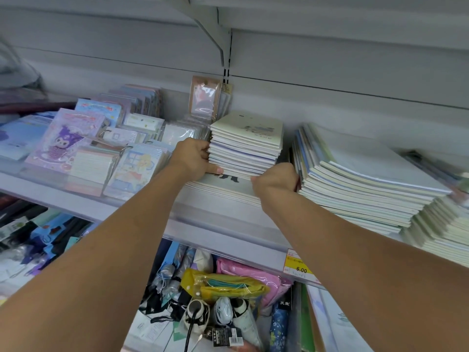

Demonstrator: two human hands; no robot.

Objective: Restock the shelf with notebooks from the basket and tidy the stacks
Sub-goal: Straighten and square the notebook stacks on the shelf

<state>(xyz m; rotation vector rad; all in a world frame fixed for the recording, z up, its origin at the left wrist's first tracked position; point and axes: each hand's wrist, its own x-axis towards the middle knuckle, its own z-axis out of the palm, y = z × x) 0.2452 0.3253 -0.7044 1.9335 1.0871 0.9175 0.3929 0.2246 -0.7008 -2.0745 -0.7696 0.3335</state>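
Both hands grip the small notebook stack (246,146) on the shelf (223,232): left hand (195,158), right hand (275,179); larger notebooks (218,185) beneath.

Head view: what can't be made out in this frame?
- Basket: not in view.
- Right hand fingers: hidden behind its own knuckles, between the middle stack and the right stack.
- Cover under the middle stack: mostly covered.
- Far-right notebooks: blurred, cut by the edge.
- Price tag: small print unreadable.
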